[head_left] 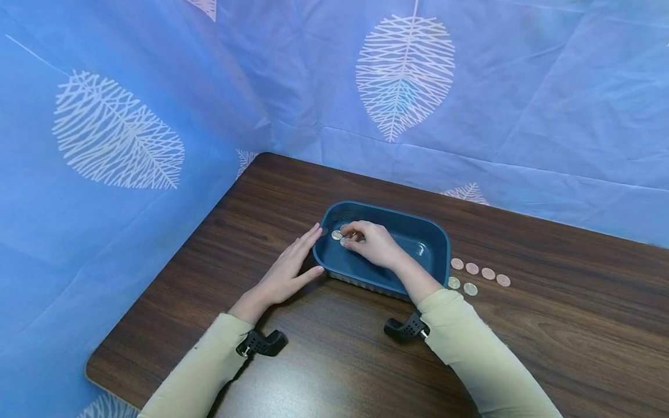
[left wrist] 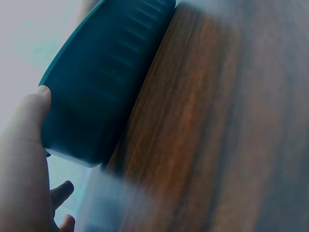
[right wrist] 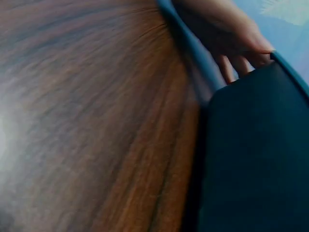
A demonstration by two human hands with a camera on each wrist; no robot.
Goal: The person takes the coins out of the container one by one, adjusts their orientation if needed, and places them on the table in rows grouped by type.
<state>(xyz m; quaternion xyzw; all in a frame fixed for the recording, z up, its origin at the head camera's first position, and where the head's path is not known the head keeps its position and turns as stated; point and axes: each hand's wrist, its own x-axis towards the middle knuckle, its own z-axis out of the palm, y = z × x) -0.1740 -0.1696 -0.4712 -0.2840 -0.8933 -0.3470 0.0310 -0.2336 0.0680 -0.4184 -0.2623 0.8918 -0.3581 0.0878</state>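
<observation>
A dark blue oblong box (head_left: 418,219) sits on the wooden table, with a few coins (head_left: 336,235) at its left end. My right hand (head_left: 373,241) reaches down inside it, fingers curled, thumb and forefinger pinching at a silvery coin. The exact grip is small and partly hidden. Outside the left end, my left hand (head_left: 287,270) has its fingers stretched out against the rim, the thumb near the front corner. In the left wrist view the left thumb (left wrist: 41,96) touches the box's rim (left wrist: 63,53). The box wall (right wrist: 256,154) fills the right of the right wrist view.
To the right of the box, several reddish coins (head_left: 488,273) lie in a row on the table (head_left: 564,325). Two yellowish coins (head_left: 470,289) lie in front of them. A blue cloth (head_left: 313,69) with white leaf prints hangs behind and left of the table.
</observation>
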